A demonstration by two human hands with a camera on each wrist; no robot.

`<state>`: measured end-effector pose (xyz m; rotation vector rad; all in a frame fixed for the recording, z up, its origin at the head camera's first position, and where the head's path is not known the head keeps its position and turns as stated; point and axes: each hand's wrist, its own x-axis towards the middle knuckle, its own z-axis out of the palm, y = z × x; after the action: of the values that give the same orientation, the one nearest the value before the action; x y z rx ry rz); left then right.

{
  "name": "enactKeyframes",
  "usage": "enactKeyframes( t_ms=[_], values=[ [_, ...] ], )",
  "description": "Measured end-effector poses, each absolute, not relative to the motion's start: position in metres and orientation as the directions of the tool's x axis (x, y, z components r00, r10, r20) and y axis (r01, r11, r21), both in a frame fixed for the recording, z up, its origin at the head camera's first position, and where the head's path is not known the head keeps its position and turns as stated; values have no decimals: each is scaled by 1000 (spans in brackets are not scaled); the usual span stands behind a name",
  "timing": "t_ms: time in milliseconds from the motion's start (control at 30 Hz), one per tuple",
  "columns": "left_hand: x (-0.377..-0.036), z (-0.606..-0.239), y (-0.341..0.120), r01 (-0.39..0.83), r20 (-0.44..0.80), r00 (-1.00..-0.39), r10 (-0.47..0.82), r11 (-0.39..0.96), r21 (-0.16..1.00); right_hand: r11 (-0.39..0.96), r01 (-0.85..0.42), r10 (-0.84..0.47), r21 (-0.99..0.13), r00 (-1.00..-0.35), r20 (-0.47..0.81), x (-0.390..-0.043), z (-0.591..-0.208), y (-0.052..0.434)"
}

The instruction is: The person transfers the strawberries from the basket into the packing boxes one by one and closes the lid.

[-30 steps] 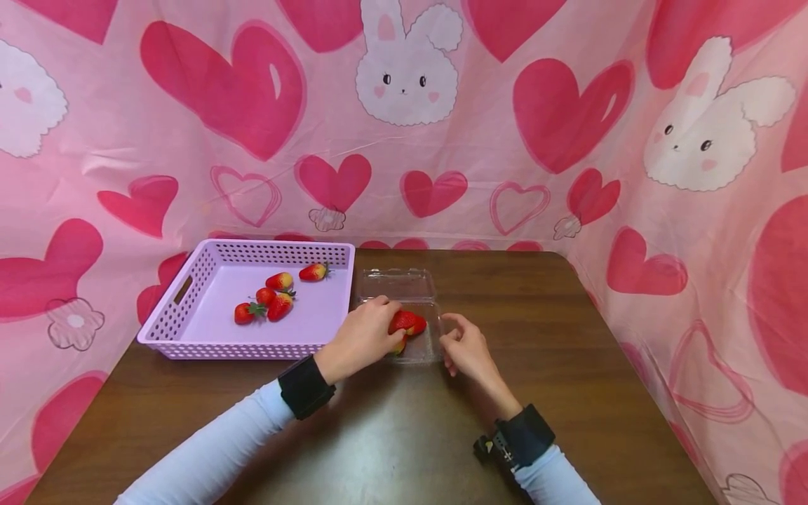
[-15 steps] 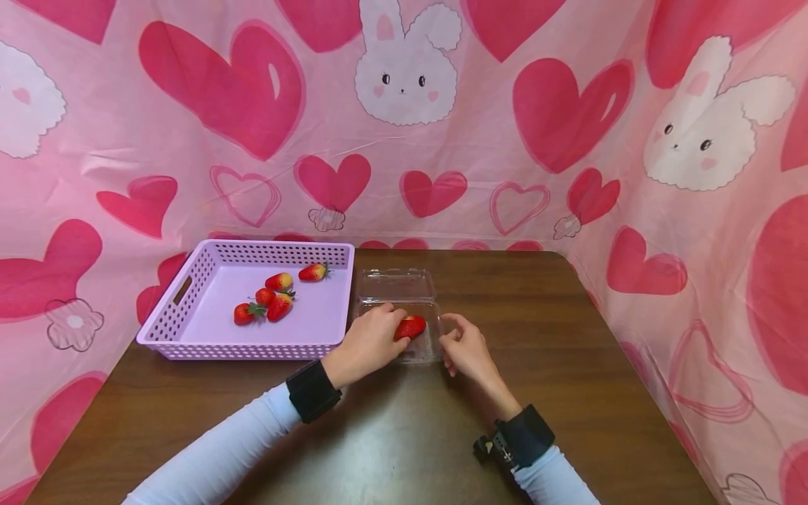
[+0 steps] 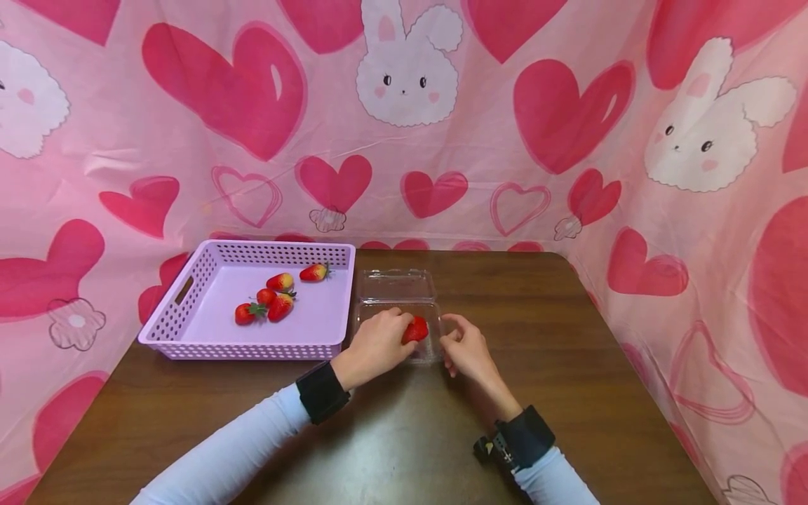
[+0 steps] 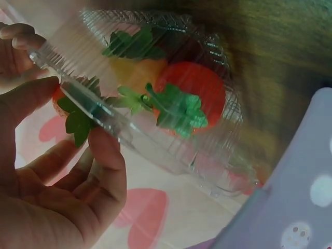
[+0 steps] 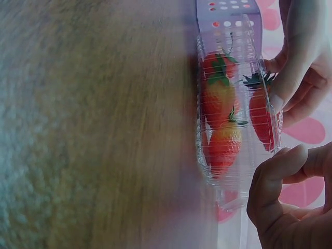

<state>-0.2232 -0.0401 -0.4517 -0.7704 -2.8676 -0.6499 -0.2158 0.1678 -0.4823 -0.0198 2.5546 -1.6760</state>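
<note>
No readable writing or brand on anything in view. Left hand (image 3: 377,341) pinches a red strawberry (image 3: 416,329) at the rim of the clear clamshell box (image 3: 399,308), mid-worktop (image 3: 568,365); further berries show inside through the ribbed plastic. Right hand (image 3: 463,344) rests at the box's 3 o'clock edge, fingers loosely curled, touching the plastic, gripping nothing I can make out. Lilac basket (image 3: 189,308) at 9 o'clock, just beside the box, holds loose strawberries (image 3: 271,298). Bare wood lies open at 3 and 6 o'clock.
</note>
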Motion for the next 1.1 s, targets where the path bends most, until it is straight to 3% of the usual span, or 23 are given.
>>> enactKeyframes(
  t_ms=[1100],
  values=[
    [-235, -467, -19, 523, 193, -852, 487, 812, 260, 418, 52, -49, -907, -996, -80, -215, -482, 167]
  ],
)
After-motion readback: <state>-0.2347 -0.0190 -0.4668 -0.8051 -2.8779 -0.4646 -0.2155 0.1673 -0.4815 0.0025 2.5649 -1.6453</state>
